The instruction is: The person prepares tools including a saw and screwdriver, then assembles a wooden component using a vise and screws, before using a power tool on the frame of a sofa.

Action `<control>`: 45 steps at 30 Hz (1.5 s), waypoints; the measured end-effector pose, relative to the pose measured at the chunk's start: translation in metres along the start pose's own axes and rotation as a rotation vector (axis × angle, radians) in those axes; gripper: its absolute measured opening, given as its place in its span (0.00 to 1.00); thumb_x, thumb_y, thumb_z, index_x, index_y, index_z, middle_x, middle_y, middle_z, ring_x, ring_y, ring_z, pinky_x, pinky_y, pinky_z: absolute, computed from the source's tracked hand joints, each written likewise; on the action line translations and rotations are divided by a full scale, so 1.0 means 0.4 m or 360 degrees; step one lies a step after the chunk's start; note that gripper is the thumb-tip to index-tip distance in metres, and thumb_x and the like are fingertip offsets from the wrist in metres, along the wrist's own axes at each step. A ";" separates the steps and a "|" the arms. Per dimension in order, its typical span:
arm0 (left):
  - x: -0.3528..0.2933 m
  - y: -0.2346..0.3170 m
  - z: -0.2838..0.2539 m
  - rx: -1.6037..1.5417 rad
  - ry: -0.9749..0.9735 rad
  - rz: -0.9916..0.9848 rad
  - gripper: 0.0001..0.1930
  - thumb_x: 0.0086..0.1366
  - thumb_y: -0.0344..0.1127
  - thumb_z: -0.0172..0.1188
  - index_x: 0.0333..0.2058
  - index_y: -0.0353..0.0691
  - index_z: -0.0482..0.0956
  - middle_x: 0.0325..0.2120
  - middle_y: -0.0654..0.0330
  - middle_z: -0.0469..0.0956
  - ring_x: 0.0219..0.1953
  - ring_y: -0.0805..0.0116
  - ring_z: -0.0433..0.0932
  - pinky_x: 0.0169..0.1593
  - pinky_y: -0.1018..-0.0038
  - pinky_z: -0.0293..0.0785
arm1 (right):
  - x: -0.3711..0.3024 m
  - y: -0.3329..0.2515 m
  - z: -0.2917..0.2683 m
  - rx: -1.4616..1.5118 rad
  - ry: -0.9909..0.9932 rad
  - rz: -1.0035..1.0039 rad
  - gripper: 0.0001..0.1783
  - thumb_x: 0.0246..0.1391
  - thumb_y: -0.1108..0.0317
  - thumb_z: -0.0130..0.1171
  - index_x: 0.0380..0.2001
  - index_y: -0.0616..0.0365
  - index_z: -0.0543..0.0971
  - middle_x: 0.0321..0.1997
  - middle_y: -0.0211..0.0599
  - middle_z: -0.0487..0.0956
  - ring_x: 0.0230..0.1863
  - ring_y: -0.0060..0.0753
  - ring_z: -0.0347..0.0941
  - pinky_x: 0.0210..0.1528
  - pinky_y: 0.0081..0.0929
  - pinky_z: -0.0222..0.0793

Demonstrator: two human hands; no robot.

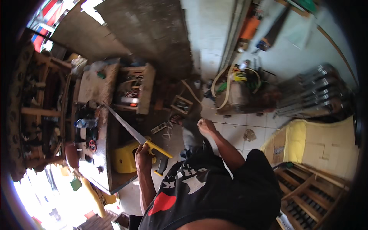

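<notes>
My left hand is closed round the front of the yellow and black handle of a handsaw. The saw's toothed blade slants up and to the left, its tip over or near the edge of a wooden workbench. Below my fingers, the black grip of the saw hangs free. My right hand is held out in front of me above the tiled floor, fingers curled in, and no object shows in it. A yellow case stands under the bench side, just left of my left hand.
An open drawer of tools juts from the bench. On the floor lie a power strip, a small wooden box and a pale hose. To the right are stacked metal frames, cardboard and a slatted wooden frame.
</notes>
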State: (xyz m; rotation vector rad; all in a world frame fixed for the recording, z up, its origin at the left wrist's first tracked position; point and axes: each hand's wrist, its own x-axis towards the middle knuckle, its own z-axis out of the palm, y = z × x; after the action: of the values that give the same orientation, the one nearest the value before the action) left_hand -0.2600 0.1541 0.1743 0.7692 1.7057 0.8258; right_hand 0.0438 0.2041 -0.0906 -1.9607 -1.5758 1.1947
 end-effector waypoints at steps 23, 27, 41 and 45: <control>-0.342 -0.136 0.770 0.0030 -0.0976 -0.0265 0.10 0.70 0.31 0.53 0.47 0.36 0.74 0.40 0.59 0.75 0.45 0.65 0.74 0.52 0.67 0.72 | -0.876 0.863 -0.224 0.0335 0.0147 0.1594 0.23 0.48 0.53 0.56 0.38 0.61 0.84 0.43 0.52 0.83 0.45 0.53 0.81 0.50 0.45 0.76; -0.385 -0.121 0.916 0.0123 -0.1033 -0.0331 0.14 0.72 0.32 0.51 0.53 0.33 0.72 0.45 0.58 0.77 0.46 0.66 0.77 0.50 0.71 0.75 | -0.882 0.876 -0.308 0.0234 0.0118 0.1277 0.22 0.48 0.53 0.56 0.39 0.57 0.85 0.43 0.47 0.84 0.44 0.51 0.82 0.51 0.43 0.75; -0.378 -0.049 1.096 0.0663 -0.1424 -0.0034 0.13 0.67 0.33 0.56 0.49 0.35 0.76 0.39 0.61 0.76 0.39 0.72 0.72 0.45 0.72 0.68 | -0.964 0.770 -0.198 0.1076 0.0786 0.1924 0.23 0.52 0.54 0.49 0.42 0.52 0.84 0.45 0.47 0.83 0.48 0.51 0.79 0.55 0.42 0.73; -0.289 -0.072 1.022 0.0712 -0.1648 0.0067 0.16 0.67 0.33 0.57 0.52 0.35 0.75 0.40 0.62 0.76 0.41 0.72 0.73 0.46 0.73 0.70 | -0.969 0.648 -0.115 0.0987 0.1067 0.1938 0.23 0.51 0.54 0.49 0.44 0.49 0.84 0.44 0.46 0.83 0.47 0.51 0.80 0.53 0.42 0.74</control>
State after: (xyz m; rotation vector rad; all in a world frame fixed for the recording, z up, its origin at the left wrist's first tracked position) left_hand 0.1600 0.1077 0.1209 1.2511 0.9134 -0.0151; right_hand 0.2320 -0.2250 -0.0991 -2.4044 0.4112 0.9473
